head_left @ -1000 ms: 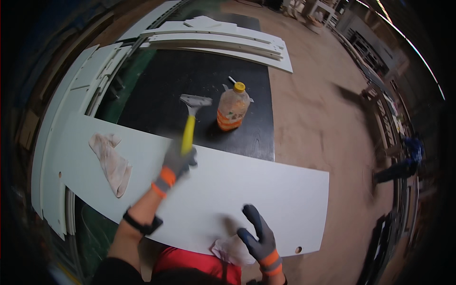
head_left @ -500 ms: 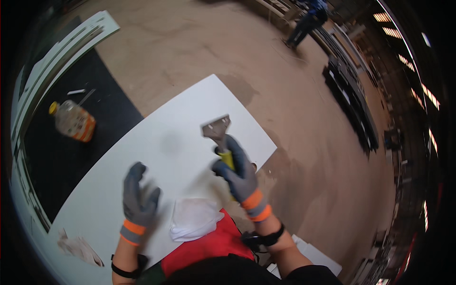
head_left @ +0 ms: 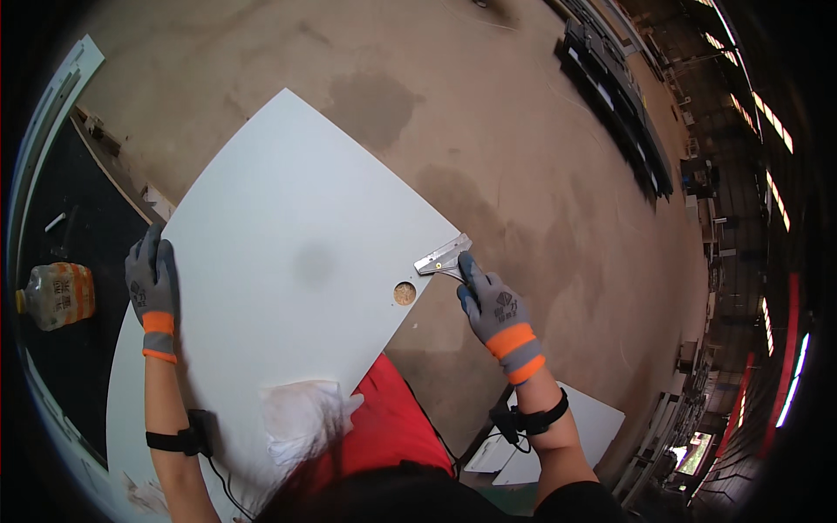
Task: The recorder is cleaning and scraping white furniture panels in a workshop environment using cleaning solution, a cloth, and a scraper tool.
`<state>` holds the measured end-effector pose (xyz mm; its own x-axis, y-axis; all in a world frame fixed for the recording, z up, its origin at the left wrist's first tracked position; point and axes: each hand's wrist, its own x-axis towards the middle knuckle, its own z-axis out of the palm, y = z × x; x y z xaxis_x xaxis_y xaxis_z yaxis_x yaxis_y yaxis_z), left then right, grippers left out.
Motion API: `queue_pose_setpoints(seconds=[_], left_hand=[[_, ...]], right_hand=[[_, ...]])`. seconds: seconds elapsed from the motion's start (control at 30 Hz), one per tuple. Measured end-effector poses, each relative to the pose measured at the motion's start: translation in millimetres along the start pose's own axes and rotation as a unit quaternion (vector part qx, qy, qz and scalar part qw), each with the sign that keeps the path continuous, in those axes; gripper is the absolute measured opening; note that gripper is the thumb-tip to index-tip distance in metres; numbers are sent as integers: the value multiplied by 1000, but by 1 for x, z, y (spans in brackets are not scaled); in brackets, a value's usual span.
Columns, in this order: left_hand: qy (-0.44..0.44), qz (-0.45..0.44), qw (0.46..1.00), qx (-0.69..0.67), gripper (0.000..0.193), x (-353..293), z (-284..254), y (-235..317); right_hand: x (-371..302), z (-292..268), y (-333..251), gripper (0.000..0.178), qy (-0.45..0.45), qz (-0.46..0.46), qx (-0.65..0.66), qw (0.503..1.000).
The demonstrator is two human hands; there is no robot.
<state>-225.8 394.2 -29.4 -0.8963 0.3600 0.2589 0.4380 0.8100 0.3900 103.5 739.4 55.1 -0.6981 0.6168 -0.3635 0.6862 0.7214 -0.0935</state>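
Note:
My right hand [head_left: 495, 301], in a grey work glove with an orange-striped cuff, is closed round the handle of a scraper [head_left: 443, 256]. Its wide metal blade lies at the right-hand edge of a white panel [head_left: 288, 192], just above a round hole [head_left: 404, 294] showing a wood-coloured inside. The fingers hide most of the handle. At the panel's left edge rests my left hand [head_left: 153, 277], gloved the same way, fingers stretched out along the edge. A crumpled white cloth [head_left: 302, 418] lies on the panel close to my body.
Left of the panel, a black surface [head_left: 87, 187] bears a clear plastic jug [head_left: 57, 296] with a yellow cap and a small white stick [head_left: 55, 222]. White sheets [head_left: 567, 427] lie low at the right. Stacked dark lengths [head_left: 615, 105] sit on the far floor.
My right hand has brought the scraper from above the panel down to its right edge. My left hand has moved left onto the panel's edge. The whole view has turned.

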Motion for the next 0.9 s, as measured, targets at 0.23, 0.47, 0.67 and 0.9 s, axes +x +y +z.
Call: queue_pose_setpoints(seconds=[0.23,0.47,0.67,0.9], left_hand=[[-11,-5,1000,22,34,-1,0,-1],[-16,-15,1000,20,35,-3,-1,-8],[-21,-24,999,26,36,-3,-3,-3],[-21,-25,999,38,36,-2,-3,-5]], right_hand=[[13,-12,7,52,-27,-40,-24,999],[33,-27,7,51,-77,-81,-35,993],[53,-39,0,50,-75,-138,-63,986],[79,-54,-23,51,-103,-175,-96,974]])
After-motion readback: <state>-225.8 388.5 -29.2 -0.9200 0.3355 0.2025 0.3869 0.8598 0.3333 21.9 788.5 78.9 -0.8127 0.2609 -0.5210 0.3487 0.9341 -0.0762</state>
